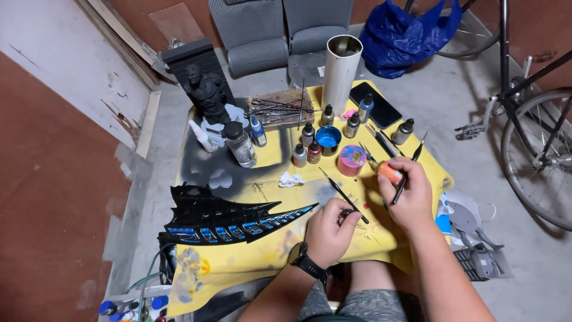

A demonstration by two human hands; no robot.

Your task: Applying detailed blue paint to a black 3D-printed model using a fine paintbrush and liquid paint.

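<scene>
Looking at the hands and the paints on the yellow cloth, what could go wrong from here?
1. The right hand holds a small orange-capped bottle and a brush together, so the bottle might slip and spill.
2. The left hand holds a thin brush near the black and blue winged piece; a stray touch may mark it.
3. The open blue paint cup stands among crowded bottles and could tip.

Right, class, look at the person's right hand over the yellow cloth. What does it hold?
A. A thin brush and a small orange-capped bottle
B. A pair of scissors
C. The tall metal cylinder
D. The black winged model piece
A: the right hand grips a thin dark brush together with a small orange-capped bottle, while the black winged piece lies on the yellow cloth and the metal cylinder stands apart.
</scene>
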